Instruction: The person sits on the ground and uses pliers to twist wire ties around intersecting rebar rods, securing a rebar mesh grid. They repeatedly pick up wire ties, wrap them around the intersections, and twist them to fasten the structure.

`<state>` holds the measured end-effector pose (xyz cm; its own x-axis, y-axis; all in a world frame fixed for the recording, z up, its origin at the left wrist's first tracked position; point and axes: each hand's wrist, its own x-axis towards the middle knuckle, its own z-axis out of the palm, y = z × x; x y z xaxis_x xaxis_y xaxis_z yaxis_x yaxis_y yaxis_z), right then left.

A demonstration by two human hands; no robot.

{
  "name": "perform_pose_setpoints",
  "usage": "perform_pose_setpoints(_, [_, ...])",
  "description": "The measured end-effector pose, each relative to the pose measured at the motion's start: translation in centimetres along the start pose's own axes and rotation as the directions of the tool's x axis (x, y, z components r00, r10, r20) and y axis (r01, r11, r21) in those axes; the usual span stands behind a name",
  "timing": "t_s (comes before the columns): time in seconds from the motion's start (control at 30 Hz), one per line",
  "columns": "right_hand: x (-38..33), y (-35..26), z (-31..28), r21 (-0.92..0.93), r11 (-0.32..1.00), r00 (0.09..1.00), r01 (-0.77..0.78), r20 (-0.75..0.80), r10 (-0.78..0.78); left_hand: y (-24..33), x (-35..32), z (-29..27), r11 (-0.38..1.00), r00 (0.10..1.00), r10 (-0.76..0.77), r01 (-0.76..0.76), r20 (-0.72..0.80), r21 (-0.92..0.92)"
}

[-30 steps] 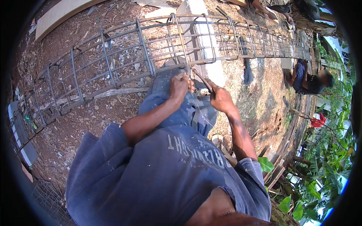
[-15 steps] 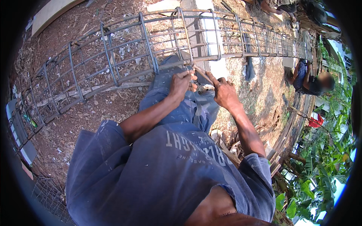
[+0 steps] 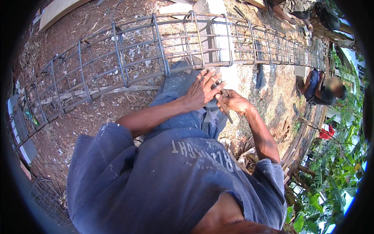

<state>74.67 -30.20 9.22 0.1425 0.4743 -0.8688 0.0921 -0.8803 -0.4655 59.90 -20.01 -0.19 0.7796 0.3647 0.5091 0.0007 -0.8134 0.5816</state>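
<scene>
A long rebar cage (image 3: pixel 142 82), made of bars and square stirrups, stretches across in front of me. My left hand (image 3: pixel 203 90) is just below the cage's near bar, its fingers stretched out and apart, close to my right hand. My right hand (image 3: pixel 236 103) is closed round a pair of pincers (image 3: pixel 224 110), whose handles point down toward my lap. The working end of the pincers is partly hidden by my fingers. Whether a thin tie wire lies between the hands cannot be made out.
A pale concrete strip (image 3: pixel 221 43) passes under the cage. Planks (image 3: pixel 58 15) lie at the far left, wire mesh (image 3: pixel 46 197) at the lower left. A person (image 3: pixel 323 89) crouches at the right by stacked poles (image 3: pixel 309 124); others are at the top right.
My right hand has turned and drawn the pincers back from the cage bar, handles now toward me. My left hand has opened its fingers and shifted slightly right.
</scene>
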Motion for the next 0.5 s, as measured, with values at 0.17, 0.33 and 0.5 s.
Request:
perform_pose_setpoints(0.17, [-4.6,-2.9,0.6,-0.893,0.445,0.877,-0.066,-0.265,-0.402,-0.7,3.3,3.5,0.992,0.991,0.11,-0.104,0.078,-0.077])
perform_pose_setpoints(0.33, [-6.2,-5.2,1.0,-0.901,-0.175,0.755,-0.397,-0.213,-0.62,0.4,4.8,3.5,0.977,0.984,-0.105,0.075,-0.146,-0.198])
perform_pose_setpoints(0.5, [-5.1,-12.3,-2.9,-0.93,-0.333,0.89,-0.155,0.015,-0.455,1.0,7.9,2.6,0.88,0.884,-0.426,0.356,-0.192,-0.314])
